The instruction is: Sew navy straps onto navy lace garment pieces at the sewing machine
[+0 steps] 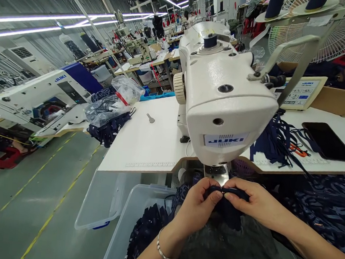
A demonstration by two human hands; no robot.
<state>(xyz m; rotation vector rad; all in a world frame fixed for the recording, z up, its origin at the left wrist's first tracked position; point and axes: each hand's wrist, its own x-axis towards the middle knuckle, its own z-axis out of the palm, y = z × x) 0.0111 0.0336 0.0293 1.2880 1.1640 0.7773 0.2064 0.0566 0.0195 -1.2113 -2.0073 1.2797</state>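
Observation:
Under the head of a white sewing machine (pixel 232 94), my left hand (pixel 200 202) and my right hand (pixel 246 198) meet, thumbs almost touching. Both pinch a dark navy strip of fabric (pixel 229 191), one hand at each side of a small gap. More of the dark cloth hangs below the fingers. Just behind the fingertips is the machine's shiny metal plate (pixel 223 178); the needle cannot be made out. A silver bracelet circles my left wrist.
A clear plastic bin (pixel 129 206) of dark straps stands below left. On the white table (pixel 153 144) lies a small metal piece (pixel 151 118). To the right are navy straps (pixel 268 142), orange-handled snips (pixel 299 150), a black phone (pixel 328 141) and a control panel (pixel 304 92).

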